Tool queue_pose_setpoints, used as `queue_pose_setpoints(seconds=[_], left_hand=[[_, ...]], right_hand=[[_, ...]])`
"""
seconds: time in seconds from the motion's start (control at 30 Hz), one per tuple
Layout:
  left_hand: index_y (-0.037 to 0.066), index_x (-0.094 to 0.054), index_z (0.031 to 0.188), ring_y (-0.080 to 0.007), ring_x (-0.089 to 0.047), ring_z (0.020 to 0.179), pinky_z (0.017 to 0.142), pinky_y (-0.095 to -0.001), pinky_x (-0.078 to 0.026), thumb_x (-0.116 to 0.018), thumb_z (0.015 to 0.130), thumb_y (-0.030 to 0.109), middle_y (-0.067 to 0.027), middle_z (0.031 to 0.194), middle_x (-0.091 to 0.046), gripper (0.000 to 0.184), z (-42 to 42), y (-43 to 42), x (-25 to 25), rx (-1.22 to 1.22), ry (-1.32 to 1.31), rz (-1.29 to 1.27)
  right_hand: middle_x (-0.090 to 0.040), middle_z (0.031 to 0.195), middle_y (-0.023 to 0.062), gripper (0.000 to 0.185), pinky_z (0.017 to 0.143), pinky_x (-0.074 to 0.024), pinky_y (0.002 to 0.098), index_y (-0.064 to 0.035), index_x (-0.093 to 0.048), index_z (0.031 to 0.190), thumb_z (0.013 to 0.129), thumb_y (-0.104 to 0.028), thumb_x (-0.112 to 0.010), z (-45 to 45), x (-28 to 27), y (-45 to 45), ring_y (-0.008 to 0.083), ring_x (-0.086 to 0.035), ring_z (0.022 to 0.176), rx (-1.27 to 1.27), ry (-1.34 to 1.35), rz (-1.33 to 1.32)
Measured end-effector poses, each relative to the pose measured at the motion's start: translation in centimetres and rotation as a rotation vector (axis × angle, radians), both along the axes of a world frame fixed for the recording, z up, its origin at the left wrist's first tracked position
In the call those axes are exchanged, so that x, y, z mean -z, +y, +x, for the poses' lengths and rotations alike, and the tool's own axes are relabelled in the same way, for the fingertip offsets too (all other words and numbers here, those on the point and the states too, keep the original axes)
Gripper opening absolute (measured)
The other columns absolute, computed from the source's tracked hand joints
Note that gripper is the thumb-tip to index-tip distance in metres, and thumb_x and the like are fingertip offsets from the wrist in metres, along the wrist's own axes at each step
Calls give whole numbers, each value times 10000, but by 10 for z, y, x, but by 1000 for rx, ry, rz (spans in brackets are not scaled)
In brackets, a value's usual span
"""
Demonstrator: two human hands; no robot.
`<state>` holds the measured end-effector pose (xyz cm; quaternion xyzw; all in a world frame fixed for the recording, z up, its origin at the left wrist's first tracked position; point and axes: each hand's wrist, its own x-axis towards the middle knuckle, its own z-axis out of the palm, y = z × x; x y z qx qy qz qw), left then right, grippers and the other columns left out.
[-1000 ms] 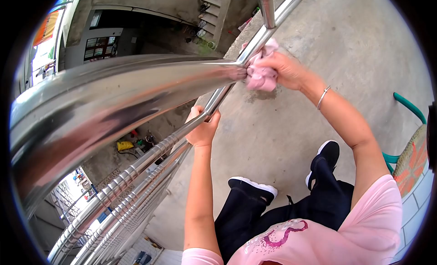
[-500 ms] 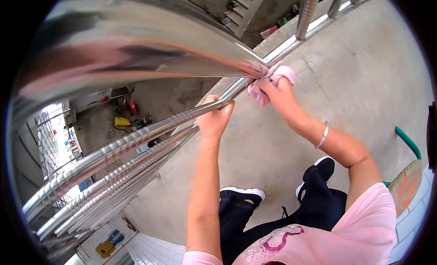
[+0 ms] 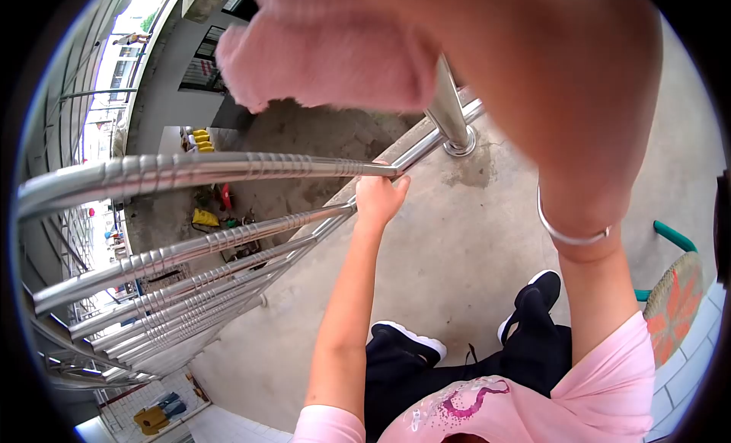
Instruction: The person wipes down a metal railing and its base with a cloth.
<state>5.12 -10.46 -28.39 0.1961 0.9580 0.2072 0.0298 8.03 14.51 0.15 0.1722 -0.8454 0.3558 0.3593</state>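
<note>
Right-hand grip: your right hand [image 3: 502, 32] is raised close to the camera and blurred; it is closed on the pink cloth [image 3: 327, 62], though the exact set of your fingers cannot be made out.
Cloth: bunched, hanging from your hand at the top of the view, in front of the yard; whether it touches the steel post [image 3: 448, 112] cannot be told.
Left-hand grip: your left hand [image 3: 378, 198] is clamped round the lower rail [image 3: 421, 151], thumb on your side, fingers mostly hidden behind.
Railing: a row of ringed metal bars [image 3: 190, 167] meets the lower rail at and beyond your left hand.
Post: tilted in view, its round flange [image 3: 460, 143] on the concrete floor [image 3: 464, 245], a darker patch beside it.
Right wrist: you wear a silver bracelet [image 3: 576, 237].
Footing: your dark shoes [image 3: 410, 342], white-soled, stand apart on the floor.
Right side: a seat [image 3: 673, 310] with an orange pattern and green tubing [image 3: 673, 235].
Beyond the railing: the yard [image 3: 312, 131] lies below, with a yellow item [image 3: 204, 217] on it.
</note>
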Motion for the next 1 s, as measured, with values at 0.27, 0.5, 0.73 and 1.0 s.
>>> queue_pose_setpoints(seconds=[0.27,0.5,0.73,1.0], left_hand=[[37,-557,961,-320,-545,954,815,-440,-439,-730,699,273,-143,974,-549,393,7,-8,-2,47,-8,-168],[8,-527,1037,-340,-527,979,830,-448,-443,-715,720,274,-170,1020,-535,454,5,-9,-2,44,-29,-118],[28,-430,1174,-332,-519,1038,879,-438,-427,-714,714,218,-168,1074,-532,573,8,-18,-8,79,-45,-117],[2,-371,1300,-344,-429,1219,1021,-419,-355,-707,724,183,-190,1294,-444,691,25,-45,-23,185,14,0]], right_hand=[[-599,585,95,276,512,-459,329,12,-616,793,828,-254,-680,-1,138,-32,265,-605,536,132,-252,-373],[-582,915,124,425,698,-486,316,2,-479,1172,809,-93,-680,-3,238,-26,213,-602,749,53,-513,-354],[-459,1096,110,484,826,-448,303,-1,-467,1197,768,-29,-691,7,79,-35,180,-508,947,-132,-341,-563],[-559,1169,148,409,847,-477,328,27,-546,1188,794,16,-654,-23,50,-91,264,-596,949,-52,396,404]])
